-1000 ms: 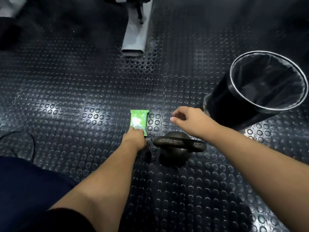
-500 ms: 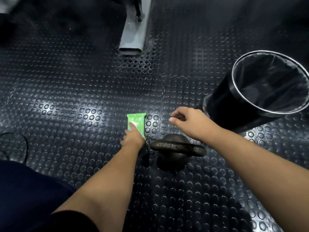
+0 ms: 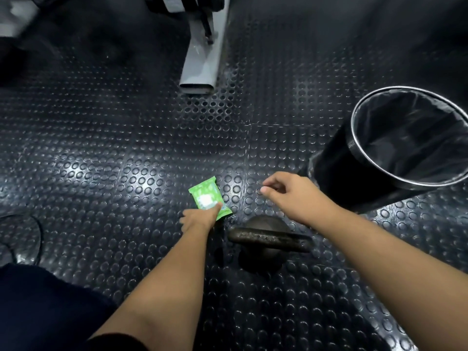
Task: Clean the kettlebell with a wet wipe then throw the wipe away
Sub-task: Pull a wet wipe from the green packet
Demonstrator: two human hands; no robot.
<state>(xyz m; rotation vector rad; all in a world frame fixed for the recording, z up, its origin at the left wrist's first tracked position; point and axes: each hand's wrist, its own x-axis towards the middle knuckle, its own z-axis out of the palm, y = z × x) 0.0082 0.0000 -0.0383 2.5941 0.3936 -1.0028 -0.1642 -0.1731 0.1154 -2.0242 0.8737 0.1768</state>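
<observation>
Green wipe packet [image 3: 205, 198] pinched by left hand [image 3: 198, 220], near the kettlebell [image 3: 268, 240].

Kettlebell, wet-wipe pack and bin are set close together on the studded floor [image 3: 126, 173].

The dark, worn kettlebell [image 3: 268, 239] is stood upright, its handle seen running left to right across the top. Just to its left, the green wet-wipe pack [image 3: 205, 196] with a white label is held at its near end by the left hand [image 3: 198, 219] and is angled. The black, bag-lined bin [image 3: 336, 173] is placed near on the right, mouth open.
</observation>
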